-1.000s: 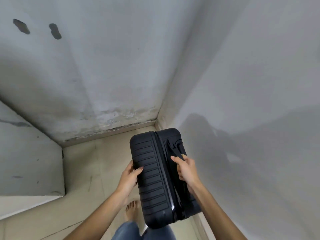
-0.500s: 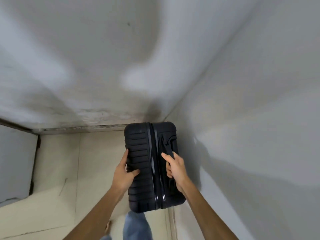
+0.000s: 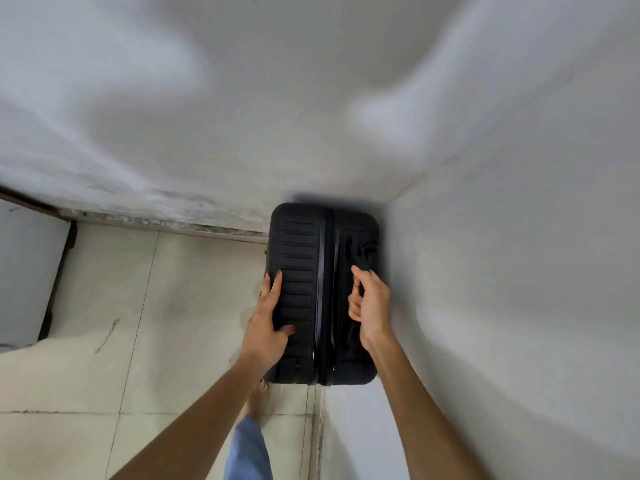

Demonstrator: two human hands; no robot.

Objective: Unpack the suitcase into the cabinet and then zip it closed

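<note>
A black ribbed hard-shell suitcase [image 3: 304,258] stands closed in the corner of the room, its right side close to the right wall. My left hand [image 3: 268,323] lies against its left ribbed shell, fingers straight along the edge and thumb on the ribs. My right hand [image 3: 370,303] grips the black carry handle [image 3: 363,258] on the suitcase's right half, fingers curled round it. The cabinet is not in view.
Grey plastered walls [image 3: 502,271] meet right behind the suitcase. Pale floor tiles [image 3: 156,323] spread to the left. A grey panel with a dark frame [image 3: 31,268] stands at the far left. My bare foot [image 3: 258,393] and a jeans leg are just below the suitcase.
The suitcase has gone from tilted and away from the walls to upright in the corner. Both hands stayed on it; my left fingers have straightened along the shell.
</note>
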